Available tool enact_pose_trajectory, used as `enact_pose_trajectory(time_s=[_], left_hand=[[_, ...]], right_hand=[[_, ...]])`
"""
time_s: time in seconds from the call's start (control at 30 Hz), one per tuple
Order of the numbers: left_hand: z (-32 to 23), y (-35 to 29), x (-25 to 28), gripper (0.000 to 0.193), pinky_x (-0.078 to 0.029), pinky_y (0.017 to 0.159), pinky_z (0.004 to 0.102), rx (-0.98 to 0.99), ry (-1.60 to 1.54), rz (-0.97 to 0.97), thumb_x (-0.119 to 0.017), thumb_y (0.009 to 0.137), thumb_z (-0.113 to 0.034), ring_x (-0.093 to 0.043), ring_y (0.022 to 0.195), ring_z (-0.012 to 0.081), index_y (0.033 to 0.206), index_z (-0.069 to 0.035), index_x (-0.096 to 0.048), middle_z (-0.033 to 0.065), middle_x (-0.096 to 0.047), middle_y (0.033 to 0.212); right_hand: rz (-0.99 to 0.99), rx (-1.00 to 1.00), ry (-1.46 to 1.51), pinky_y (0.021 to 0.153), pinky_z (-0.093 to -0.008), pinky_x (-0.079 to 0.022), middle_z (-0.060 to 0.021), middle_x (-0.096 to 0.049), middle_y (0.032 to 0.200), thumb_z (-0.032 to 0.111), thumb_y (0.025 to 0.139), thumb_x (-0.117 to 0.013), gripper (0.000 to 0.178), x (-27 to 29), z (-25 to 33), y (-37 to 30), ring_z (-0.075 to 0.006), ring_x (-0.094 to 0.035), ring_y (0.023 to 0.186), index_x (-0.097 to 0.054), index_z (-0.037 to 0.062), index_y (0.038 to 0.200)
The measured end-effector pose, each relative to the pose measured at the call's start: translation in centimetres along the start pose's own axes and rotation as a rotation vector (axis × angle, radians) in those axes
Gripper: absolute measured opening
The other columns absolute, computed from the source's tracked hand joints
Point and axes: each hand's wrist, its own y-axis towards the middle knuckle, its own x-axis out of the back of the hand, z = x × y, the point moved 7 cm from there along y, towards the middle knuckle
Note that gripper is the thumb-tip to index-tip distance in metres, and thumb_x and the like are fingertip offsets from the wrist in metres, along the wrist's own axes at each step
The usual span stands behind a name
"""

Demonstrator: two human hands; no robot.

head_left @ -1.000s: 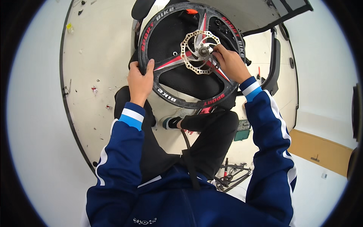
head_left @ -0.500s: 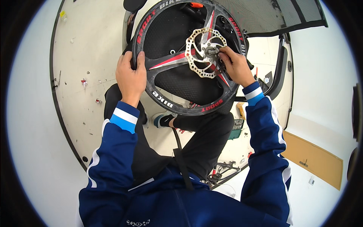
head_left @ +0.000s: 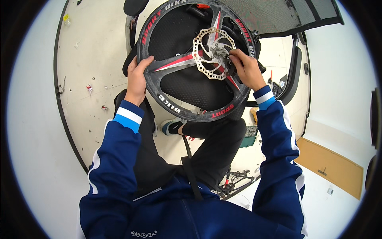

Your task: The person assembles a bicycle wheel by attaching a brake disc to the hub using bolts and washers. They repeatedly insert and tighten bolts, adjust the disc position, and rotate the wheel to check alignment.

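Observation:
A black bicycle wheel (head_left: 181, 67) with red and silver spokes lies across a dark padded seat (head_left: 175, 34) in front of me. A silver brake disc (head_left: 197, 65) with a perforated edge is mounted around its hub, and the axle (head_left: 219, 51) sticks up from the centre. My left hand (head_left: 137, 81) grips the wheel's left rim, thumb on top and fingers beneath. Just right of the axle, my right hand (head_left: 247, 71) has its thumb and index finger pinched together. Whatever is between those fingertips is too small and covered to make out.
Below the wheel are my legs (head_left: 211, 147) and a shoe (head_left: 171, 126). A green case (head_left: 248, 140) and bicycle frame parts (head_left: 238, 181) lie on the floor to the right. Small scraps (head_left: 90, 89) litter the left floor. A mesh panel (head_left: 278, 18) stands at upper right.
The wheel has shifted slightly left. My left hand's fingers have slipped further under the rim. My right fingertips have moved off the axle end to its right side.

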Motion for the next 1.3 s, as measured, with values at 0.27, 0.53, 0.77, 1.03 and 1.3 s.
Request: enact_pose_trajectory(time_s=[0.27, 0.53, 0.77, 1.03, 1.3], left_hand=[[0.1, 0.3, 0.1, 0.014, -0.052, 0.075, 0.0249, 0.004, 0.023, 0.003, -0.063, 0.092, -0.013, -0.066, 0.079, 0.0129, 0.101, -0.002, -0.063, 0.0044, -0.066, 0.087], [0.5, 0.3, 0.3, 0.017, -0.051, 0.078, 0.0269, -0.001, 0.016, -0.060, -0.061, 0.091, -0.013, -0.065, 0.082, 0.0144, 0.104, -0.002, -0.064, 0.0054, -0.066, 0.090], [0.8, 0.6, 0.9, 0.019, -0.051, 0.079, 0.0272, -0.035, 0.039, -0.065, -0.060, 0.091, -0.014, -0.065, 0.084, 0.0151, 0.104, -0.001, -0.064, 0.0059, -0.066, 0.090], [0.4, 0.3, 0.3, 0.018, -0.053, 0.079, 0.0280, 0.018, 0.022, -0.045, -0.058, 0.092, -0.012, -0.067, 0.082, 0.0163, 0.105, 0.000, -0.064, 0.0070, -0.068, 0.091], [0.9, 0.5, 0.7, 0.019, -0.052, 0.080, 0.0281, -0.037, -0.011, -0.104, -0.059, 0.091, -0.012, -0.066, 0.084, 0.0158, 0.105, 0.000, -0.064, 0.0060, -0.067, 0.092]], right_hand=[[-0.029, 0.230, -0.183, 0.069, -0.0420, -0.054, -0.0164, -0.068, 0.091, 0.010, 0.094, -0.061, 0.018, -0.2, 0.4, 0.1, -0.0374, -0.066, 0.080, -0.062, 0.0051, 0.112], [0.092, 0.551, -0.401, 0.068, -0.0408, -0.053, -0.0131, -0.062, 0.085, 0.000, 0.087, -0.062, 0.026, -0.5, 0.6, 0.0, -0.0332, -0.063, 0.077, -0.060, 0.0030, 0.112], [0.149, 0.396, -0.198, 0.067, -0.0443, -0.053, -0.0199, -0.066, 0.085, 0.004, 0.090, -0.061, 0.019, -0.5, -0.2, 1.2, -0.0384, -0.065, 0.075, -0.062, 0.0023, 0.109], [0.348, 0.828, -0.662, 0.089, -0.0379, -0.053, -0.0105, -0.067, 0.098, 0.005, 0.085, -0.064, 0.030, -0.1, 1.1, 3.0, -0.0287, -0.064, 0.099, -0.060, 0.0088, 0.114], [0.285, 0.601, -0.484, 0.079, -0.0403, -0.055, -0.0114, -0.068, 0.089, 0.006, 0.086, -0.064, 0.030, -0.6, 0.0, 2.0, -0.0304, -0.067, 0.086, -0.061, 0.0079, 0.116]])
